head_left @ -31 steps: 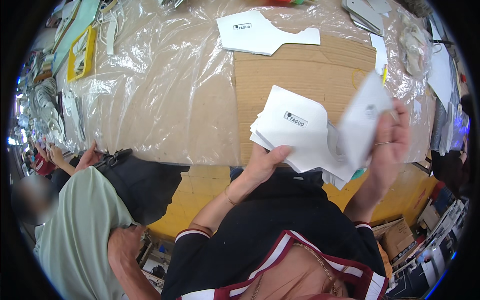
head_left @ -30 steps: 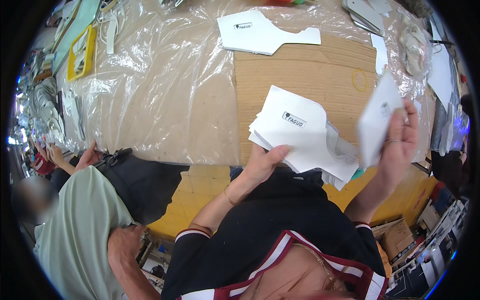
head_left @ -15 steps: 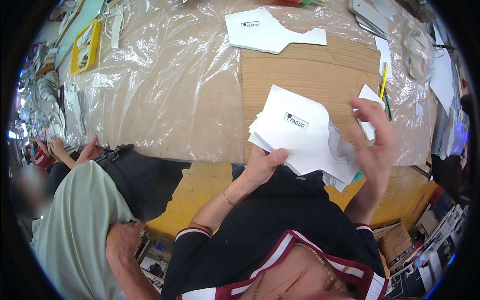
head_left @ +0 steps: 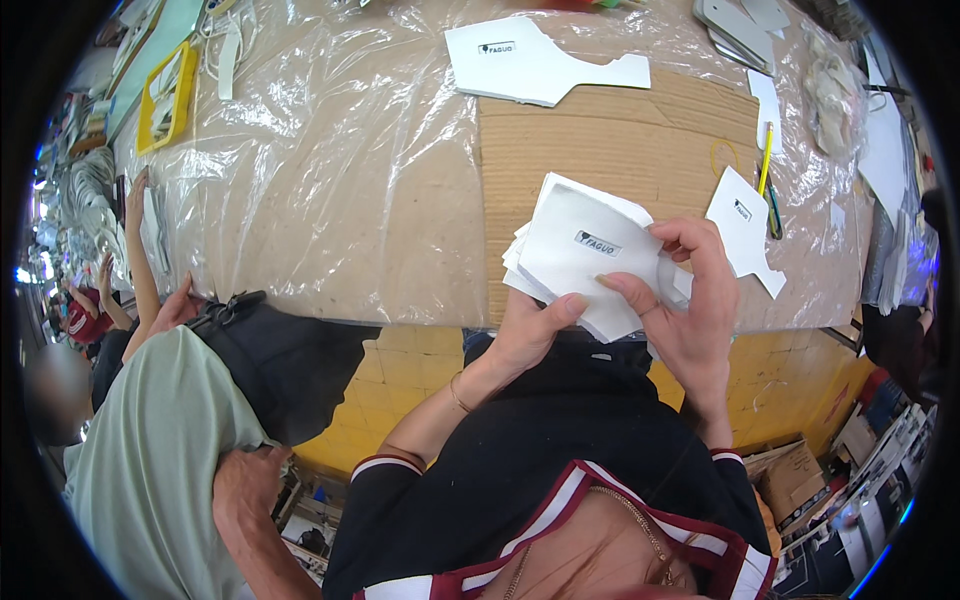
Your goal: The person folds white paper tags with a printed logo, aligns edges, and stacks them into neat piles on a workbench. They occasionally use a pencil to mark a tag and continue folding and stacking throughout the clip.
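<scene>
My left hand [head_left: 525, 335] grips the near left edge of a stack of white cut pieces [head_left: 575, 210], thumb on top and fingers hidden underneath. The pieces have a shaped outline, and the top one carries a small dark printed label. On the stack's right side my right hand [head_left: 690, 295] is closed, its thumb lying over the top piece and its index finger at the far edge. How many sheets it pinches cannot be made out. To the right lies a similar labelled white piece [head_left: 738, 220], partly on the brown cardboard [head_left: 600, 135].
Another white cut piece [head_left: 530, 70] rests at the cardboard's far edge. A yellow pencil [head_left: 766, 160] and a dark pen [head_left: 774, 215] lie at the right. Clear plastic sheeting [head_left: 330, 180] covers the table. A yellow tray [head_left: 183, 100] stands far left; a person in light green [head_left: 165, 450] is close by.
My right hand has come left from over the right-hand white piece and closed on the stack's right side, leaving that piece uncovered. At the far left, another person's arm now reaches up along the table.
</scene>
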`<state>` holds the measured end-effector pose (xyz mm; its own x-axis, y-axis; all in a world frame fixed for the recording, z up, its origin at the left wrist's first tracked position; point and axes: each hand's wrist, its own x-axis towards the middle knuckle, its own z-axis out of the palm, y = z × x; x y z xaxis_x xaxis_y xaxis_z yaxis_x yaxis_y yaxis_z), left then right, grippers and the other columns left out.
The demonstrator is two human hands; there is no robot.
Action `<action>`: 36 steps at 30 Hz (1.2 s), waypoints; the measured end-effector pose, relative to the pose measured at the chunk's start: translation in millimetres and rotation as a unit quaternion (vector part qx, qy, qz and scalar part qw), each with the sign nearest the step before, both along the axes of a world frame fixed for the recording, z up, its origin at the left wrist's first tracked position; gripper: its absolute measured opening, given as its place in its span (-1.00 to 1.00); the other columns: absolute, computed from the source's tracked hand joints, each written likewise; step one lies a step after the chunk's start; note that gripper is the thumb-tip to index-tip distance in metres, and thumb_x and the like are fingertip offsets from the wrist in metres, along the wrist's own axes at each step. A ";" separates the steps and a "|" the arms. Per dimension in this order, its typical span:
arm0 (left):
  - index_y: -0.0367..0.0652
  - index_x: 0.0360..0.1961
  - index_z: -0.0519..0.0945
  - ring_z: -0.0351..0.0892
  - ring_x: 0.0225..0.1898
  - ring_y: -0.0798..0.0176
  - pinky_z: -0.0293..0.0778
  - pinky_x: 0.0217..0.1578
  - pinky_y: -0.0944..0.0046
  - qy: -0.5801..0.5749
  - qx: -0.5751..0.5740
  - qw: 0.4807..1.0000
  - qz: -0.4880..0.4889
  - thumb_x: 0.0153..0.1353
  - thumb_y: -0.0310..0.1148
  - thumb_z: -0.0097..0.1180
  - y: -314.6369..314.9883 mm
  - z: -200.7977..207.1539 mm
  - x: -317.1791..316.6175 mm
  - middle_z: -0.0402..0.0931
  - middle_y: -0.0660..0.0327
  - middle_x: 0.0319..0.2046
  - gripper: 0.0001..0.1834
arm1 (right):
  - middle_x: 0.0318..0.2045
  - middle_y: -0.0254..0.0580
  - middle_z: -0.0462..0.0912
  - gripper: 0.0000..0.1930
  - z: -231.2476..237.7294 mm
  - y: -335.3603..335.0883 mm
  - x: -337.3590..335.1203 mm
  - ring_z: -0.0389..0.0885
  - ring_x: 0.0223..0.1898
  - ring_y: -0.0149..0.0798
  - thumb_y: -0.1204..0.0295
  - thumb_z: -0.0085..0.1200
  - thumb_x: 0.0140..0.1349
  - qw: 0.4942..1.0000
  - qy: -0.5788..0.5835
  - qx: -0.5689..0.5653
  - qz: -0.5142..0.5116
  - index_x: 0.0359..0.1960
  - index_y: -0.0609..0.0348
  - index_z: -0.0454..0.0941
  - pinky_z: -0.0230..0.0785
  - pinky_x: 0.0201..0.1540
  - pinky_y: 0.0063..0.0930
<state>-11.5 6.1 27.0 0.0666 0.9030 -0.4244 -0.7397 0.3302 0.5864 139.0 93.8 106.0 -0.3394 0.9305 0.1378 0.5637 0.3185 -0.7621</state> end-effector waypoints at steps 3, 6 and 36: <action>-0.29 0.32 0.17 0.43 0.15 0.22 0.43 0.11 0.20 0.010 0.003 1.000 -0.004 0.12 -0.13 0.38 -1.0 0.4 0.7 0.40 0.09 0.14 -0.11 | -0.33 -0.25 0.57 -0.57 -4.0 3.3 2.8 0.47 -0.32 -0.38 0.42 0.45 -0.02 0.999 0.016 -0.051 -0.005 -0.15 0.23 0.49 0.35 -0.24 -0.53; -0.30 0.33 0.15 0.42 0.16 0.22 0.42 0.12 0.19 0.009 0.011 1.000 0.014 0.13 -0.13 0.38 -1.1 0.7 4.2 0.38 0.09 0.15 -0.10 | -0.41 -0.28 0.61 -0.62 -13.3 9.0 9.7 0.50 -0.41 -0.43 0.47 0.37 0.10 0.994 0.058 -0.087 -0.014 -0.09 0.20 0.47 0.39 -0.30 -0.54; -0.25 0.35 0.11 0.39 0.21 0.19 0.40 0.16 0.15 0.025 -0.018 0.999 -0.009 0.04 0.06 0.41 6.3 6.9 0.2 0.34 0.09 0.19 0.04 | -0.09 -0.10 0.54 -0.51 -6.9 11.3 1.6 0.55 -0.11 -0.19 0.47 0.36 0.04 0.999 -0.009 -0.019 0.029 0.07 0.22 0.59 0.41 -0.05 -0.39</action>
<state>-11.3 12.4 33.9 0.0603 0.8861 -0.4596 -0.7036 0.3643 0.6101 140.6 105.0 99.0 -0.3944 0.9139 0.0959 0.5594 0.3216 -0.7640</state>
